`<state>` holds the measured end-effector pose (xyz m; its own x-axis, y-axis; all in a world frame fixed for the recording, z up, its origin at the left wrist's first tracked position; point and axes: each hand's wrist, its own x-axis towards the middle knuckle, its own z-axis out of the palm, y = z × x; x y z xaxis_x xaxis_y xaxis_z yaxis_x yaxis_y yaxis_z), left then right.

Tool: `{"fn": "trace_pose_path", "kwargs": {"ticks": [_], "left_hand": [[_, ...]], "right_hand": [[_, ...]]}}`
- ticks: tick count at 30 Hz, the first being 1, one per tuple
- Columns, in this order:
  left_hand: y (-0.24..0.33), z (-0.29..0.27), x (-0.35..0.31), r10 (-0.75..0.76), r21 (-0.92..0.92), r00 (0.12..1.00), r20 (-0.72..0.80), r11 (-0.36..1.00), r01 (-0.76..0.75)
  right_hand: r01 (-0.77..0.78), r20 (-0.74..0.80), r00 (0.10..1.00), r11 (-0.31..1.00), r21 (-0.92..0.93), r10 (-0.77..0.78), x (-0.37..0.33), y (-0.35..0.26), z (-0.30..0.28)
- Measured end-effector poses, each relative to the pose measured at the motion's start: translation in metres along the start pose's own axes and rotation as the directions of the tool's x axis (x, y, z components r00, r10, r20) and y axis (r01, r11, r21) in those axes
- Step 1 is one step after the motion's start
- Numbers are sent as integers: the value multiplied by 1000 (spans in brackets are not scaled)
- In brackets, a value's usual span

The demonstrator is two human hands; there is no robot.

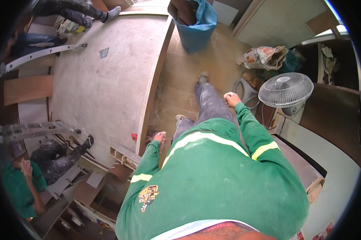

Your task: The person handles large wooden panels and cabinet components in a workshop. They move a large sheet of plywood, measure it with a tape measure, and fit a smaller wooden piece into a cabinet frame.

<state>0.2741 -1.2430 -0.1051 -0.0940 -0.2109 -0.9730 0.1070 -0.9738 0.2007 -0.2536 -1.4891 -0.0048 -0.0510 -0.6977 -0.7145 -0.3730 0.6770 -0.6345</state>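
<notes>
My left hand (pixel 160 137) hangs beside my hip, close to the edge of a large pale tabletop (pixel 104 80). Its fingers point down and are too blurred to show whether they hold anything. My right hand (pixel 231 99) is out in front of my right thigh, fingers curled closed. A whitish spot shows at its fingertips; whether it is dust or a small thing I cannot make out. On the tabletop, nearest my left hand, lies a red tape measure (pixel 134 137). A grey patch or flat piece (pixel 103 53) shows farther along the surface.
Ahead stands a blue bag (pixel 194 34) with brown pieces inside. A white fan (pixel 286 90) is at my right, near a crumpled paper sack (pixel 264 58). A co-worker in green (pixel 22 182) sits at the left by a metal ladder (pixel 40 130). Other people's legs (pixel 78 14) show at far left.
</notes>
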Motion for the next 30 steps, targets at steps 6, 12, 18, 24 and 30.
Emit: {"fn": "trace_pose_path", "kwargs": {"ticks": [6,12,18,24,30], "left_hand": [[146,51,0,97,67,976,-195,994,-85],[281,146,9,387,634,916,104,684,-361],[464,259,-17,517,574,848,113,663,-481],[526,278,25,440,652,864,243,586,-481],[537,273,112,88,590,978,190,786,-186]], "right_hand": [[-86,-199,979,979,-186,49,97,67,-23],[-396,54,915,865,309,400,166,24,-75],[-237,-45,961,899,369,272,191,-46,-123],[-372,-27,889,756,539,457,204,-21,-92],[-419,-48,842,706,571,538,190,-7,-35]]}}
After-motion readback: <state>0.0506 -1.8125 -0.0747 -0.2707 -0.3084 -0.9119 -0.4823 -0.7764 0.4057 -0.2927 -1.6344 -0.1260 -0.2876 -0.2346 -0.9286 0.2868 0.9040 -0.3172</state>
